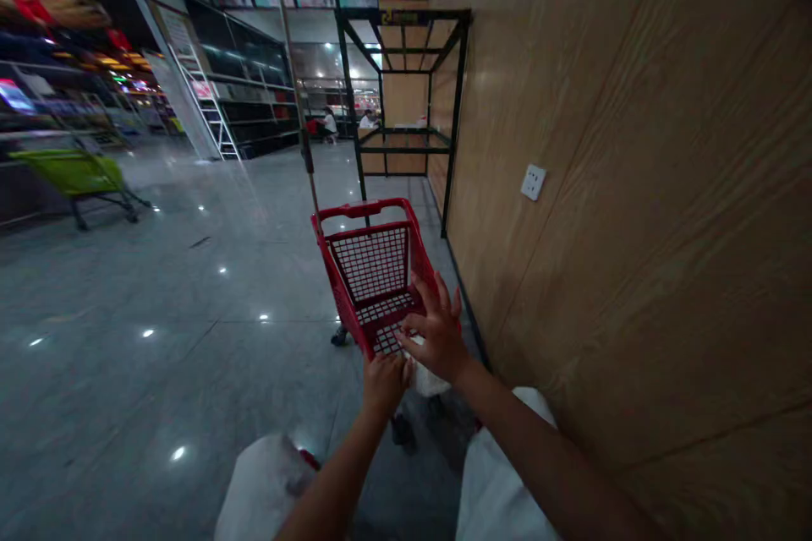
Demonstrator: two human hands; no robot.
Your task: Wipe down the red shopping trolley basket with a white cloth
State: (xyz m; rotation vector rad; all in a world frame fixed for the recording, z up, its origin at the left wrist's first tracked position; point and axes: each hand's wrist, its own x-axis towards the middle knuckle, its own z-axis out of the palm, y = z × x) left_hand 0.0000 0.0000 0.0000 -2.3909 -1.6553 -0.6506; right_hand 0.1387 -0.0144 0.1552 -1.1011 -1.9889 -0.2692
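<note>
A small red plastic shopping cart (371,262) with grid-patterned sides stands on the floor in front of me. My left hand (384,380) has its fingers closed over the near rim of the cart. Just right of it, my right hand (439,334) is above the cart's near right corner, fingers spread and partly bent. Under the right palm hangs a white cloth-like thing (431,380); whether the hand touches it, I cannot tell. A long thin pole (295,68) rises at the cart's far left corner; its lower end is hidden.
A wood-panelled wall (609,186) with a white socket (534,183) runs close along my right. Ahead, a black metal shelf frame (406,139) stands against it. To the left are a green cart (73,172) and a ladder (212,110). Shiny grey tiles (158,287) cover the floor. People are far back.
</note>
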